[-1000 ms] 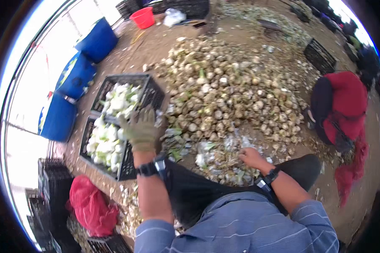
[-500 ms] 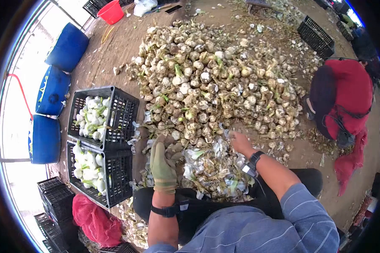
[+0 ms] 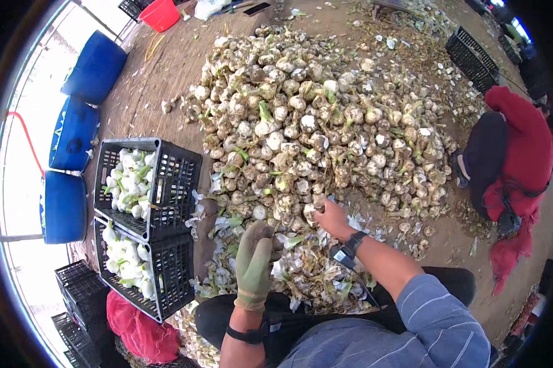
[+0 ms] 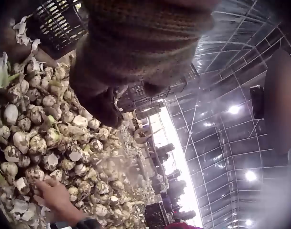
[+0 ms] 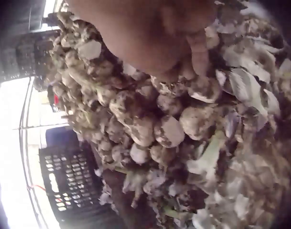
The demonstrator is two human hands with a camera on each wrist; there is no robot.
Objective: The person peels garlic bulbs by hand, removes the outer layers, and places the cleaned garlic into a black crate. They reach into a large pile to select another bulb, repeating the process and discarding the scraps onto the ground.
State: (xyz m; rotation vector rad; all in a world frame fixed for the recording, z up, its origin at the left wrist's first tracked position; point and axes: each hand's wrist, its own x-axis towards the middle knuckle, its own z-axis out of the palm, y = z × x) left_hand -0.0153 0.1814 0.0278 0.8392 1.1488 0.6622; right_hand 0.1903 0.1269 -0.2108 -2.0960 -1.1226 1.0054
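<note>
My left hand (image 3: 254, 260), in a greenish work glove with dark fingertips, hovers over the peelings in front of me, fingers loosely bent and nothing visible in them. At the near edge of a big heap of dirty garlic bulbs (image 3: 289, 132), my bare right hand (image 3: 333, 219) reaches in. Its fingers curl at a garlic bulb (image 5: 205, 89) in the right wrist view; the left wrist view also has the right hand (image 4: 57, 199) with its fingertips on a bulb. Loose skins and cut leaves (image 3: 316, 270) lie beneath and between the hands.
Two black crates (image 3: 177, 184) of clean white garlic stand left of the heap. Blue barrels (image 3: 65, 205) line the left wall; a red basin (image 3: 160, 15) is at the back. A person in red (image 3: 525, 153) sits at the right. Pink net bags (image 3: 143, 328) lie at lower left.
My left hand has come from beside the crates to over the peelings. The right hand has moved forward to the heap's edge. The head view has shifted too.
</note>
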